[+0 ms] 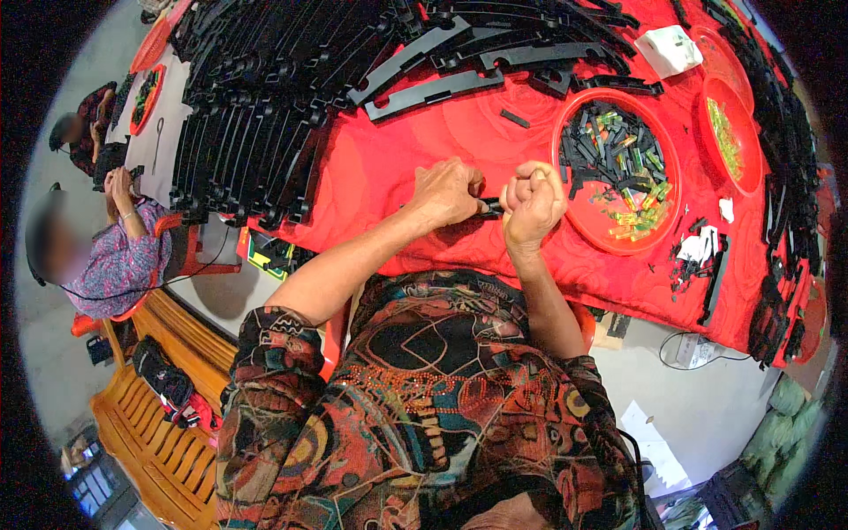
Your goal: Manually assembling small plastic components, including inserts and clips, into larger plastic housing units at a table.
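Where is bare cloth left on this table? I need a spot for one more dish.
Bare red tablecloth lies between the stacked black strips and the red dish of small parts, above the hands. The top edge and right side are crowded.

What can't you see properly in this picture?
- Head view: the small black part between the left hand and right hand is mostly covered by fingers.
- Bits in the red dish: too small to identify.
- The far black strips bend and blur near the rim.
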Demonstrator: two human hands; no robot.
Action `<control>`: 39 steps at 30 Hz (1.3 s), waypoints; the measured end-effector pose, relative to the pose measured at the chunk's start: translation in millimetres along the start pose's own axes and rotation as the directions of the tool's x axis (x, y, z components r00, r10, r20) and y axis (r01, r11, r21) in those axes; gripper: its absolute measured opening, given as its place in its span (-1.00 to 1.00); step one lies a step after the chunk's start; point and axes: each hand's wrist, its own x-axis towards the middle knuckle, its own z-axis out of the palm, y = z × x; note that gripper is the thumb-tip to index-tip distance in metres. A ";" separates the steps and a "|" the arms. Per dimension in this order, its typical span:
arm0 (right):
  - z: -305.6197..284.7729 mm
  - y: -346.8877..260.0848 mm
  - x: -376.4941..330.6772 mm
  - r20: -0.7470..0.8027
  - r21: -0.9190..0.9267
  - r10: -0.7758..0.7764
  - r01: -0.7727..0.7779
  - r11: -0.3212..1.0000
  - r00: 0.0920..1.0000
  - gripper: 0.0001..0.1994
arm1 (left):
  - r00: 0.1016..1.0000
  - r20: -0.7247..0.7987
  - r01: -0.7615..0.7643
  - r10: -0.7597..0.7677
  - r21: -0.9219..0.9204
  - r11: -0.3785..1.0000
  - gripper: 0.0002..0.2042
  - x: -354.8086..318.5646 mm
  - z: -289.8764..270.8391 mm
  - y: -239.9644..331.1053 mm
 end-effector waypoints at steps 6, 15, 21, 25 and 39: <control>5.1 -3.2 1.0 -0.013 -0.096 0.047 -0.048 0.994 0.999 -0.79 | 0.999 0.036 -0.007 0.007 -0.019 1.000 -0.76 2.6 -0.1 -1.2; 6.9 -1.2 5.1 0.054 -0.202 0.099 -0.086 0.976 0.994 -0.79 | 1.000 0.011 -0.011 0.011 0.003 1.000 -0.76 1.7 1.0 0.5; 3.4 -1.7 6.7 0.054 -0.139 0.134 -0.125 0.982 0.990 -0.79 | 0.999 0.053 -0.008 0.008 -0.005 1.000 -0.79 1.3 -1.0 -2.9; -4.2 -4.8 2.6 0.061 -0.044 0.105 -0.102 0.994 0.993 -0.79 | 0.996 0.070 -0.051 0.053 -0.031 0.998 -0.76 1.8 0.3 -6.2; -5.1 -0.4 -10.7 0.204 -0.050 -0.008 0.018 0.999 0.979 -0.79 | 0.991 0.059 -0.116 0.122 -0.085 0.990 -0.79 -1.6 -0.9 -18.9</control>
